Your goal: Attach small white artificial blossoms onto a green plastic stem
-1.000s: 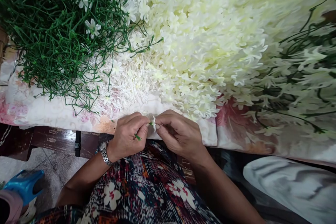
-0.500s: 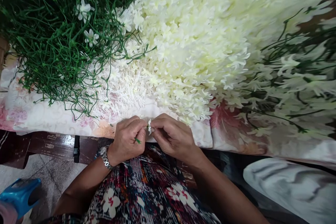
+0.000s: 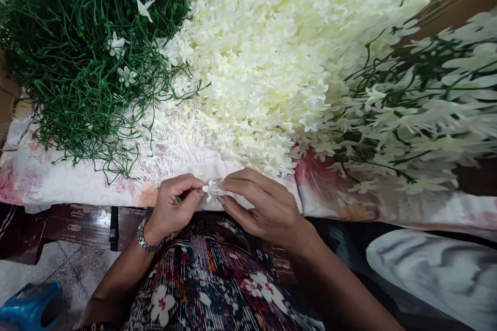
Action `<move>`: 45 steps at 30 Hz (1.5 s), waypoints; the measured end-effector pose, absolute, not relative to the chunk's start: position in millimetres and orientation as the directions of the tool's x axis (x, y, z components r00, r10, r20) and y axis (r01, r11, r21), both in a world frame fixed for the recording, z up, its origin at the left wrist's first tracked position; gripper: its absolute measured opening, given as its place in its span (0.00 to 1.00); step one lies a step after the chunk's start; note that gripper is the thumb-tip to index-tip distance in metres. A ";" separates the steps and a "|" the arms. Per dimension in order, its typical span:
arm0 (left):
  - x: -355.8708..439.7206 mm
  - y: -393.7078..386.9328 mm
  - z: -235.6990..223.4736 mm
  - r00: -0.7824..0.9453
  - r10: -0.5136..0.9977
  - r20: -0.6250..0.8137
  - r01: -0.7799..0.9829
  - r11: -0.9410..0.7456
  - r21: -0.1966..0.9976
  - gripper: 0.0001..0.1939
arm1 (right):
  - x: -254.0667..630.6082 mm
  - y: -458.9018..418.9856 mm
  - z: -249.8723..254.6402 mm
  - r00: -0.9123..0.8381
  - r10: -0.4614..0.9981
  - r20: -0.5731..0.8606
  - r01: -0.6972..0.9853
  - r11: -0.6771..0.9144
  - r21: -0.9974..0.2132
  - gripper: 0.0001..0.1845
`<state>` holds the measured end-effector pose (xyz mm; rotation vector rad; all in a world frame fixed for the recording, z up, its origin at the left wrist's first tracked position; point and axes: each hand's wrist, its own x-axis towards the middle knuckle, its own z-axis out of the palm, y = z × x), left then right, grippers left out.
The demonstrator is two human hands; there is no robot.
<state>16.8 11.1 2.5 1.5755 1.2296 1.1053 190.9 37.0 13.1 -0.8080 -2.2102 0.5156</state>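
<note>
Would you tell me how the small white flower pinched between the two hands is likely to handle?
The white flower looks very light: fingertips alone hold it. Its thin petals probably bend and crush easily. The left hand holds a thin green stem, likely flexible.

Silver wristwatch, dark floral dress

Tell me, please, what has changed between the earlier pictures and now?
The white flower now shows open between both hands; earlier it was a small bit hidden by the fingertips. The left hand still pinches the green stem, the right hand still holds the flower. The piles stayed as before.
</note>
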 end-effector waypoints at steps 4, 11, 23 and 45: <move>18.4 12.3 4.6 0.170 0.973 0.154 0.260 -0.195 0.946 0.05 | 187.6 36.9 11.7 -0.592 0.644 0.485 0.386 0.754 -0.531 0.10; 19.9 13.3 4.2 0.177 0.974 0.143 0.287 -0.190 0.939 0.06 | 186.8 37.9 9.9 -0.565 0.663 0.491 0.396 0.740 -0.544 0.11; 19.4 11.8 1.2 0.200 0.962 0.187 0.318 -0.244 0.916 0.06 | 184.9 38.9 9.9 -0.601 0.661 0.450 0.373 0.729 -0.574 0.07; 28.4 5.7 8.8 -0.213 0.977 0.003 0.043 0.006 0.999 0.05 | 186.9 8.5 1.3 -0.526 0.645 0.554 0.479 0.763 -0.433 0.11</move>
